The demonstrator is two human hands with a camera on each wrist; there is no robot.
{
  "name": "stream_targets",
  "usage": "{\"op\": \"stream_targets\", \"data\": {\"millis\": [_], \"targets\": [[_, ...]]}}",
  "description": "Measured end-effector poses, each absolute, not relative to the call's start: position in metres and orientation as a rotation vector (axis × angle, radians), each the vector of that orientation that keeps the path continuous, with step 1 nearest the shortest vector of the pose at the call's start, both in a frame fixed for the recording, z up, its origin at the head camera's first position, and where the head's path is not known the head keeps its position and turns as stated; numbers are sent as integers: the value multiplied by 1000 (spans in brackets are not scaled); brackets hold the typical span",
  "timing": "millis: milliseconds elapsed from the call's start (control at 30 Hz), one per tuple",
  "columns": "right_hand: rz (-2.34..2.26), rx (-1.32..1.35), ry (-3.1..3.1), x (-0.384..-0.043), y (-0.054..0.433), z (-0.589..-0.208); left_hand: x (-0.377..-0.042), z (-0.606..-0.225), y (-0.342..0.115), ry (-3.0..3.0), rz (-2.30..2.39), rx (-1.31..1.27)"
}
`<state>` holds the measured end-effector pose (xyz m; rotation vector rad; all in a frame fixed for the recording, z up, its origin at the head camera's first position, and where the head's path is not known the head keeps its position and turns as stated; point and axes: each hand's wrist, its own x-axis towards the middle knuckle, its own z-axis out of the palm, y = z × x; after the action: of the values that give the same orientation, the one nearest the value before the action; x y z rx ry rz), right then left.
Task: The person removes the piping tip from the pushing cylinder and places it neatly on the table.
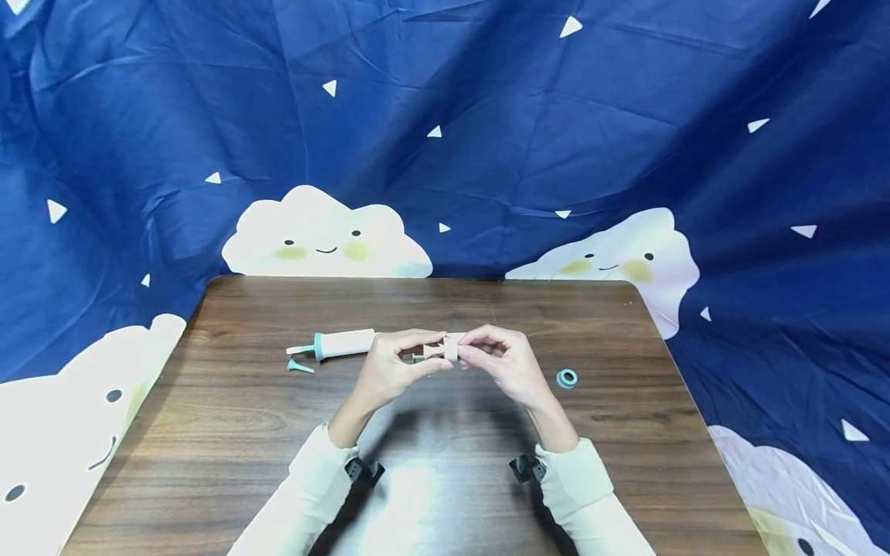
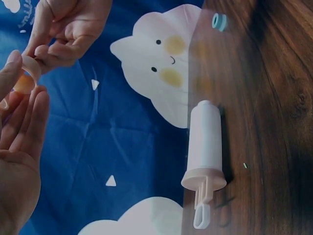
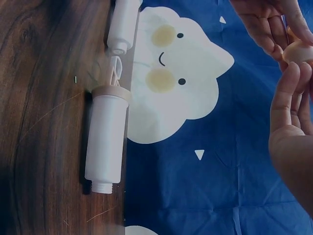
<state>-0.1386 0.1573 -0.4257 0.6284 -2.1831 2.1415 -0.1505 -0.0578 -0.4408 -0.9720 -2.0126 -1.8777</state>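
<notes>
Above the table, my left hand (image 1: pixel 392 363) and right hand (image 1: pixel 506 364) meet at a small pale, ring-shaped piece (image 1: pixel 450 347). In the left wrist view, the fingers and thumb of my left hand (image 2: pixel 22 171) pinch this ring (image 2: pixel 32 67), and an orange-tinted part shows inside it. My right hand (image 2: pixel 73 29) grips its far side with its fingertips. From the right wrist, my right hand (image 3: pixel 293 127) shows at the lower right, with the rounded pale piece (image 3: pixel 297 52) between both hands. Fingers hide much of it.
A white tube with a light-blue collar (image 1: pixel 318 346) lies left of my hands, beside a small blue nozzle (image 1: pixel 300 366). At the right lies a blue ring (image 1: pixel 566 378). A second white tube (image 3: pixel 105 139) has a beige collar and a plunger handle. The wooden table (image 1: pixel 229 425) meets a blue curtain.
</notes>
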Motion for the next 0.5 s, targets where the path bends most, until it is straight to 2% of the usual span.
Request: {"op": "stream_targets", "data": {"millis": [500], "targets": [[2174, 618, -2149, -139, 155, -426, -152, -442, -60, -2019, -1825, -953]]}}
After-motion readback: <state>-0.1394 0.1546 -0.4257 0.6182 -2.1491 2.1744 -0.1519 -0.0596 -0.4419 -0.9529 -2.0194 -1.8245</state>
